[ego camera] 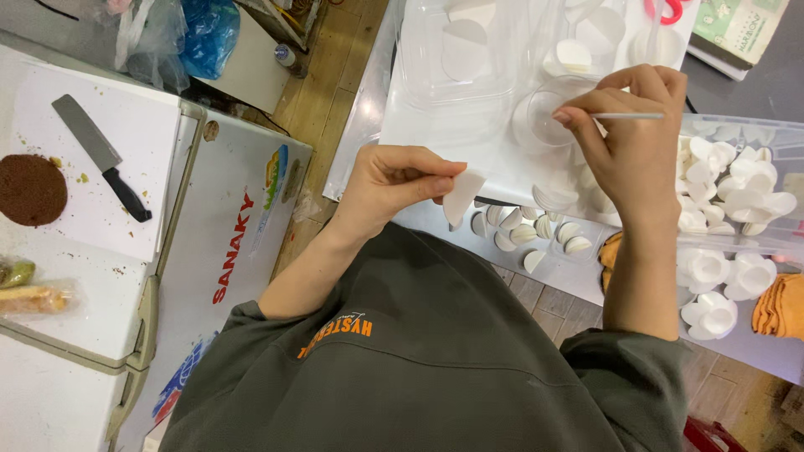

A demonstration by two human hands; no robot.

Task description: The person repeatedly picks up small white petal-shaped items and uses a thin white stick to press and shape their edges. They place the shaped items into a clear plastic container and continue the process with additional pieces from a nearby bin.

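My left hand (394, 186) pinches a white half-round sheet (463, 194) by its edge and holds it upright over the table's near edge. My right hand (634, 138) grips a thin white stick (636, 115), whose tip lies over a small clear bowl (544, 117). Below both hands, a row of small folded white petals (523, 234) lies on the table. White round sheets (463, 48) rest in a clear tray (419, 92) behind the bowl.
A clear bin (758, 134) at the right holds several white flower-shaped pieces (737, 197); more lie below it beside orange pieces (780, 305). Red scissors (666, 10) lie at the top. On the left stands a white chest freezer (243, 218) bearing a board (134, 134), a knife (100, 155) and a brown disc (30, 189).
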